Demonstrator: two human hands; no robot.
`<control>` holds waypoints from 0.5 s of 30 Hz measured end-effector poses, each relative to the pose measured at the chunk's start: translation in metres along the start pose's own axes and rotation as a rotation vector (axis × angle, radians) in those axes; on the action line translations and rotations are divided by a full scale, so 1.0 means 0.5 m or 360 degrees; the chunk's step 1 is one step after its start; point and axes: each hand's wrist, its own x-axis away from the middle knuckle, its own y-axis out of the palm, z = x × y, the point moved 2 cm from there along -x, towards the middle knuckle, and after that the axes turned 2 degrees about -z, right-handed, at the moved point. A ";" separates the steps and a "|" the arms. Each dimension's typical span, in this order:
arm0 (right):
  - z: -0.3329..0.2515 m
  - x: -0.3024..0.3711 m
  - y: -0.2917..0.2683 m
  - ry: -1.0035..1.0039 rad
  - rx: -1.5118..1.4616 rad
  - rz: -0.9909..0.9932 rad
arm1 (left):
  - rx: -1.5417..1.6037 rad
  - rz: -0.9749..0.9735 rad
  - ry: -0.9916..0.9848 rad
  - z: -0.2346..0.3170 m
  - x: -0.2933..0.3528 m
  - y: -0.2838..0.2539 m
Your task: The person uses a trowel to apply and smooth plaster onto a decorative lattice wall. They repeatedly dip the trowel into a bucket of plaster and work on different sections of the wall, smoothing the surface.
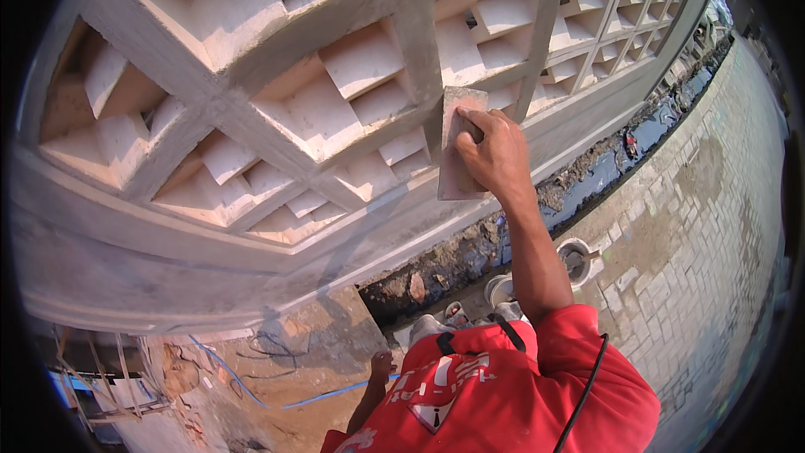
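Observation:
My right hand (495,147) is closed around the back of a flat rectangular plastering float (457,178). The float's face is turned to the wall and overlaps a grey rib of the lattice (419,42); I cannot tell whether it touches. Behind the ribs sit pale angled blocks (319,113) with deep, shadowed recesses. My left hand (381,366) hangs low beside my red shirt, away from the wall. It is small in view, and its fingers do not show clearly enough to tell their state.
Below the wall runs a smooth grey plinth (201,239), then a trench (604,172) with dark water and rubble. Two buckets (575,262) (500,289) stand by my feet. Block paving (671,285) spreads to the right. A blue hose (327,396) crosses the ground near a scaffold frame (117,386).

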 end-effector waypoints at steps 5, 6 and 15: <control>0.086 -0.001 -0.035 0.0172 -0.0156 0.0250 | 0.0833 0.0309 -0.1233 0.113 -0.032 0.007; 0.096 -0.004 -0.038 0.0181 -0.0144 0.0252 | 0.0830 0.0316 -0.1208 0.126 -0.034 0.005; 0.057 -0.003 -0.012 0.0040 0.0104 0.0129 | 0.0804 0.0307 -0.1235 0.102 -0.039 -0.004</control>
